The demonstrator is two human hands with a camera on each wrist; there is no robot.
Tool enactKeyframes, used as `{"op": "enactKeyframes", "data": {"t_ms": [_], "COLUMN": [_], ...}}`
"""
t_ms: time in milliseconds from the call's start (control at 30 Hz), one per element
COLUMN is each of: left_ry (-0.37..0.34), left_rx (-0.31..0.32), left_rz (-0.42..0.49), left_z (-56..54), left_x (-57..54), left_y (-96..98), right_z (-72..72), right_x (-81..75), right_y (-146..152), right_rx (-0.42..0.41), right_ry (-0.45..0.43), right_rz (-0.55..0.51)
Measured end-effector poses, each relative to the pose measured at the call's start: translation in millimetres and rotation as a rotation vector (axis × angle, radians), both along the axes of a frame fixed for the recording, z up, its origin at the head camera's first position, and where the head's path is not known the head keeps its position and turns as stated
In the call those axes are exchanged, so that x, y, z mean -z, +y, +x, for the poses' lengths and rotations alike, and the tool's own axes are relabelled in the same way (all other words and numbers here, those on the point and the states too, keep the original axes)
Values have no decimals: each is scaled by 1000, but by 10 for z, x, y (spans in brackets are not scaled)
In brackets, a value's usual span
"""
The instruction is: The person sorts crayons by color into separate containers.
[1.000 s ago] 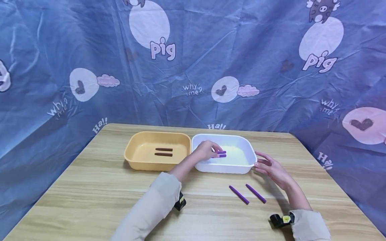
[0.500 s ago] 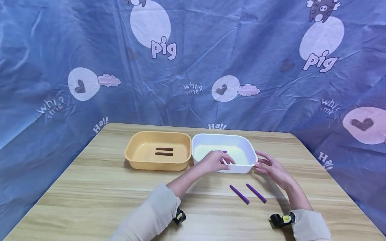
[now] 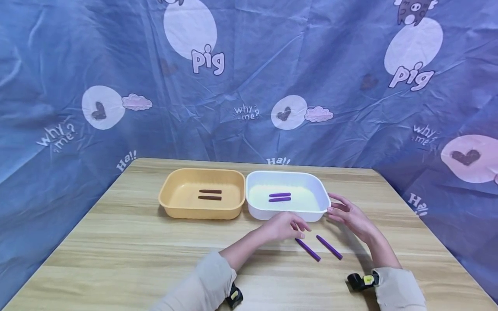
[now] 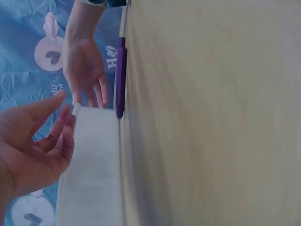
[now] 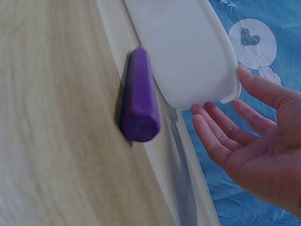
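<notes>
My left hand (image 3: 285, 226) hovers in front of the white bin (image 3: 268, 214), fingers loosely bent and holding nothing. Its fingertips overlap the far tip of a purple crayon (image 3: 309, 251) on the table. A second purple crayon (image 3: 330, 248) lies slanted to the right of that one; the right wrist view shows one purple crayon (image 5: 142, 94) large, with flat sides and a tapered tip. At the bin's right end, my right hand (image 3: 352, 219) touches the rim and outer wall with relaxed, spread fingers. Inside the white bin, two purple crayons (image 3: 279, 199) lie side by side.
A yellow bin (image 3: 202, 213) stands against the white bin's left end, with two brown crayons (image 3: 210, 198) lying parallel in it. Both bins are on the back half of the wooden table (image 3: 116, 250). Blue printed cloth (image 3: 249, 77) hangs behind.
My left hand has let go of a purple crayon in the white bin and come out over its front wall, toward the crayons on the table. My right hand has stayed at the bin's end.
</notes>
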State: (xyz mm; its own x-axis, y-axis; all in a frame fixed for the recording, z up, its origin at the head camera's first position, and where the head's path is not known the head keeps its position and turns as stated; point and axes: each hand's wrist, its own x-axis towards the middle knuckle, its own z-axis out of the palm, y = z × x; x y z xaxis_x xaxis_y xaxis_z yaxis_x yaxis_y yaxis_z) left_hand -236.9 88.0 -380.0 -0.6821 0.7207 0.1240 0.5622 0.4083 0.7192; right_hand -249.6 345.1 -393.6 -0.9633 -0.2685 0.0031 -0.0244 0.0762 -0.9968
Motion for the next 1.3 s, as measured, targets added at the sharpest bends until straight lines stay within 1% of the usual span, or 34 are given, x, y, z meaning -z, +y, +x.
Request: {"op": "enactKeyframes", "data": {"t_ms": [100, 233, 267, 367, 500, 633, 700, 867, 967, 1067, 1300], "left_ry": [-9, 26, 25, 16, -2, 23, 55, 123, 149, 154, 135], "left_rx": [11, 29, 29, 19, -19, -46, -48, -20, 5, 17, 37], "left_rz": [8, -7, -13, -29, -46, -59, -72, -116, -130, -130, -139], "left_z": [-2, -14, -16, -17, -20, -38, -51, -69, -69, -62, -48], "left_x": [44, 104, 121, 173, 245, 309, 332, 366, 372, 381, 384], "left_y": [7, 15, 14, 5, -7, -5, 0, 23, 41, 50, 37], "right_z": [-6, 1, 3, 0, -19, -43, -52, -52, -36, -24, -15], "right_x": [-6, -6, -6, -7, -18, -33, -36, -20, -1, 16, 38], "right_y": [-11, -20, -22, -32, -45, -54, -56, -32, 0, 24, 23], "right_rx": [-3, -6, -8, -15, -23, -21, -19, -31, -35, -41, -51], "right_ry": [4, 4, 5, 10, 21, 22, 17, 22, 36, 36, 24], "right_rz": [2, -4, -5, -8, -18, -32, -39, -34, -34, -46, -71]}}
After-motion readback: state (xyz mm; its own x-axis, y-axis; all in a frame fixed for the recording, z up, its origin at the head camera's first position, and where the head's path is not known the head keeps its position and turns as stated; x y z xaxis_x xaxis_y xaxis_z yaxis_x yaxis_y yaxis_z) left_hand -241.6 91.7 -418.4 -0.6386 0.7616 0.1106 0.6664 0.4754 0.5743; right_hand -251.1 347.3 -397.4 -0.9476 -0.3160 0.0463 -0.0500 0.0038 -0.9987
